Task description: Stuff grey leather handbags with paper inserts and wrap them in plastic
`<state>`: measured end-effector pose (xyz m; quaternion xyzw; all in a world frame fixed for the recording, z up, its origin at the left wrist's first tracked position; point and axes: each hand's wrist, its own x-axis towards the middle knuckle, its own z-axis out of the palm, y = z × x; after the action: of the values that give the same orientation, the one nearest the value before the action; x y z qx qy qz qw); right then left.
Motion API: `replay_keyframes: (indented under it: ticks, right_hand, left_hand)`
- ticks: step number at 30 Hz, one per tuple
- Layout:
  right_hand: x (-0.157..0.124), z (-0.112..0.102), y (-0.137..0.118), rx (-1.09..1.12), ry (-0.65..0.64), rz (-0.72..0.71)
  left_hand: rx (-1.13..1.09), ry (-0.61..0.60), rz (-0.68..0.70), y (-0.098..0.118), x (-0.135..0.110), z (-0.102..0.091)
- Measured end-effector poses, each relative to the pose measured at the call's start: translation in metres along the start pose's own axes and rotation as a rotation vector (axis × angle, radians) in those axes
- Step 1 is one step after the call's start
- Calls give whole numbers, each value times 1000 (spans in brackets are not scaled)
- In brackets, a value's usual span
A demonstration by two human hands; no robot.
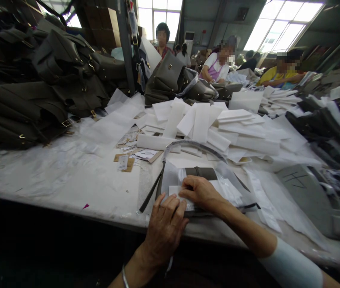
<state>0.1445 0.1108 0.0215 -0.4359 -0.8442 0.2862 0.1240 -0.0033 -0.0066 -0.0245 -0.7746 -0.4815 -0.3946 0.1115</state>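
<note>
A dark olive handbag [201, 173] lies flat near the table's front edge, mostly covered by white wrapping paper and clear plastic, its strap [151, 192] trailing to the left. My left hand [165, 226] rests at the bag's near edge, fingers curled down onto the white paper [176, 190]. My right hand [201, 193] lies on top of the bag, fingers pressed together on the same paper sheet.
Dark handbags [37, 88] are heaped at the left and another pile [332, 124] at the right. White foam sheets [218, 128] and paper tags [126, 162] litter the table's middle. A grey bag [170, 78] stands behind. Several people [218, 64] work at the far side.
</note>
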Motion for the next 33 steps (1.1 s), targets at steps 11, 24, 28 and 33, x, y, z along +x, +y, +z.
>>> replay_keyframes:
  ticks: [11, 24, 28, 33]
  right_hand:
    - [12, -18, -20, -326, -152, 68]
    - [-12, -43, -9, -474, 176, 84]
    - [-64, -101, 33, -395, 460, 158]
    - [-162, -186, 113, -366, 696, 513]
  left_hand:
    - [190, -129, -22, 19, 6, 13]
    - [184, -62, 38, 15, 3, 15]
    - [190, -45, 51, 14, 2, 16]
    - [208, 31, 108, 11, 2, 17]
